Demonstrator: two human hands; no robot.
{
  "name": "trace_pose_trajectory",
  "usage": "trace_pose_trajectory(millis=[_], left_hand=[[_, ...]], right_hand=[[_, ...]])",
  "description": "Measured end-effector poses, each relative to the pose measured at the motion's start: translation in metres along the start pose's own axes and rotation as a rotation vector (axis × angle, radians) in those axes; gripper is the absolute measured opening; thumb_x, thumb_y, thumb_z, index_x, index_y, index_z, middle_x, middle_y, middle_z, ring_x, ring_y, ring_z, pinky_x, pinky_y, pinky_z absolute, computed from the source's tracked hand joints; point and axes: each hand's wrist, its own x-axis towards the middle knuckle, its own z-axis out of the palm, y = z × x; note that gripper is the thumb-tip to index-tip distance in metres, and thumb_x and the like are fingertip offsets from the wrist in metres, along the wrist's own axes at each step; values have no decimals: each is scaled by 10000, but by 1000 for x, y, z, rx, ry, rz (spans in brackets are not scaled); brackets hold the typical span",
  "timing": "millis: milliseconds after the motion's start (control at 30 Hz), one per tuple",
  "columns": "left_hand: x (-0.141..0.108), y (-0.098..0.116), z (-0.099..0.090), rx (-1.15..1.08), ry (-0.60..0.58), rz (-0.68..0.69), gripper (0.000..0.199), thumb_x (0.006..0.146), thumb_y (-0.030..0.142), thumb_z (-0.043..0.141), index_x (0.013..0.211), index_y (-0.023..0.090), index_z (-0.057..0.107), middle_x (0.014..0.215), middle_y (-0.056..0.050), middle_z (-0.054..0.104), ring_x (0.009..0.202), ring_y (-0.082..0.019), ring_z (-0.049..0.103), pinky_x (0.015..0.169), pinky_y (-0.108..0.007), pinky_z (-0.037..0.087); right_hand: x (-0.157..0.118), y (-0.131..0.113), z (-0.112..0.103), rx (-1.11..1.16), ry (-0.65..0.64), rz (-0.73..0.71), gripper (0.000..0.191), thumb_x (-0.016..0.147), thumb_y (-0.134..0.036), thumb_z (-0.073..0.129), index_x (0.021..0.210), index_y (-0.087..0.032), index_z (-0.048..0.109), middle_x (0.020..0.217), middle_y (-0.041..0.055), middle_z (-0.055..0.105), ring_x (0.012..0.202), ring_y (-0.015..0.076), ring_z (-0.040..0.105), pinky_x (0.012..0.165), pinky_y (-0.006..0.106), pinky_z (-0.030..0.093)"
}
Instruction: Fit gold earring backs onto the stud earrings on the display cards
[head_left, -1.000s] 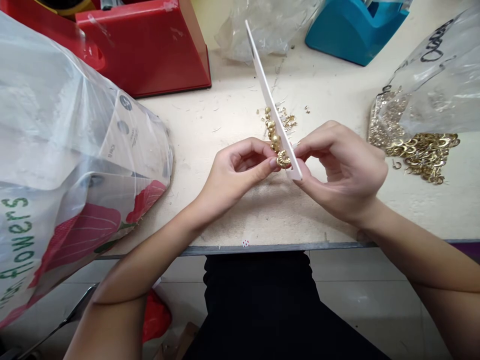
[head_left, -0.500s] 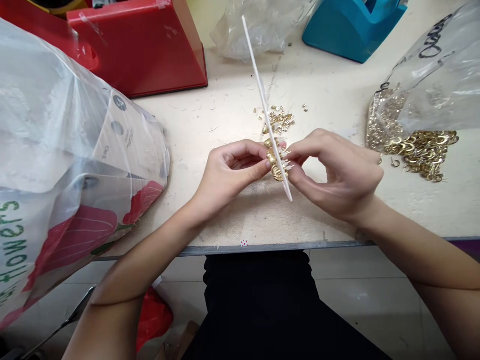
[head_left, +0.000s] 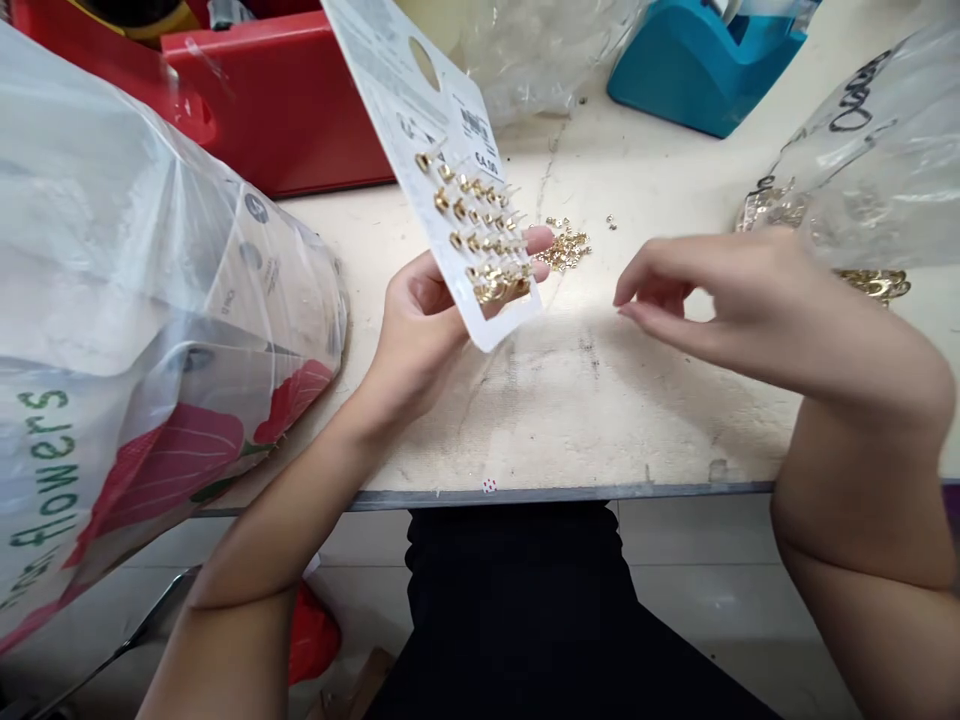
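My left hand [head_left: 420,330] is closed round a white earring card [head_left: 442,110], which stands tilted above the table with its printed back towards me. Rows of gold earring backs [head_left: 480,215] on thin posts stick out of this side, and a bunch of gold pieces sits near its lower edge. Two of my left fingertips show past the card's right side. Apart from the card, to the right, my right hand [head_left: 720,310] hangs over the table with thumb and index finger pinched; anything between them is too small to make out. Loose gold earring backs [head_left: 566,250] lie behind, between both hands.
A large plastic bag with printed flowers [head_left: 180,350] fills the left side. Behind stand a red tape dispenser [head_left: 300,110], a clear plastic bag [head_left: 540,50] and a teal tape dispenser [head_left: 697,70]. At right, another clear bag [head_left: 892,170] lies by gold hoops [head_left: 874,285], partly hidden.
My right hand has left the card and moved right, towards the gold hoops. My left hand has turned the card from edge-on to show its back, moving it slightly left and up.
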Motion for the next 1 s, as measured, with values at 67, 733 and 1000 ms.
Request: trace_pose_trajectory(millis=[67, 733, 1000], left_hand=[[2, -1, -1, 11, 19, 16, 344, 743, 524, 807, 960, 270, 725, 1149, 34, 740, 1212, -236, 679, 1065, -367, 596], [0, 4, -1, 21, 17, -59, 358, 732, 540, 810, 953, 272, 722, 1167, 31, 730, 1265, -249, 645, 1080, -364, 576], [-18, 11, 11, 110, -85, -231, 199, 830, 348, 764, 961, 202, 733, 1185, -34, 733, 1153, -223, 696, 982, -336, 633]], right_hand=[[-5, 6, -6, -51, -81, 52, 144, 907, -269, 533, 790, -213, 594, 682, 24, 611, 613, 164, 569, 591, 305, 385], [1, -6, 26, -107, -271, 12, 102, 932, -185, 497, 831, -178, 497, 701, -1, 586, 560, 110, 515, 526, 251, 333], [-9, -9, 29, 331, 482, -229, 109, 897, -216, 684, 895, -208, 575, 713, -30, 600, 574, 81, 556, 507, 226, 450]])
